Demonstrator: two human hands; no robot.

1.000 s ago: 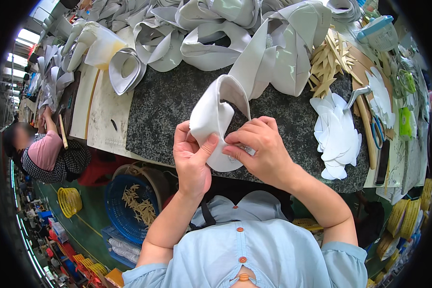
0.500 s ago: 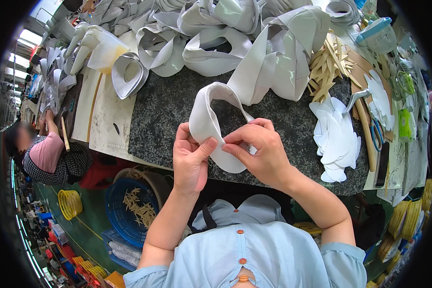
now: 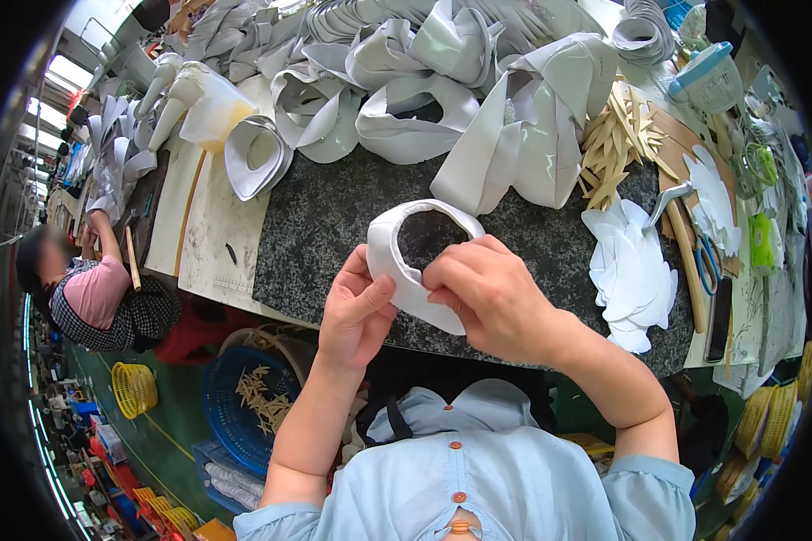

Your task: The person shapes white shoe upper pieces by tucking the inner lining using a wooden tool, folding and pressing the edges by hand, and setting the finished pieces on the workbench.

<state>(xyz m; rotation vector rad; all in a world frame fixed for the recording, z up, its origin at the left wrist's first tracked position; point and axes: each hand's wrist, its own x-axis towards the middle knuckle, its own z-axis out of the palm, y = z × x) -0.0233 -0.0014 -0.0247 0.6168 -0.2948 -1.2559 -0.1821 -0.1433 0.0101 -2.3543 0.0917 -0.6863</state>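
Both hands are shaping a white curved shoe-upper piece (image 3: 412, 261) into a loop over the near edge of the dark speckled worktop (image 3: 334, 225), so the step in hand looks like bending or folding its rim; the next move likely calls for a firm pinch while turning the piece along. The left hand (image 3: 356, 311) has its thumb and fingers closed on the loop's left side, and the right hand (image 3: 487, 293) curls nearly shut over the lower right edge, fingertips pressing it. More white pieces (image 3: 406, 108) lie heaped far across the bench, with flat white cutouts (image 3: 632, 270) at right
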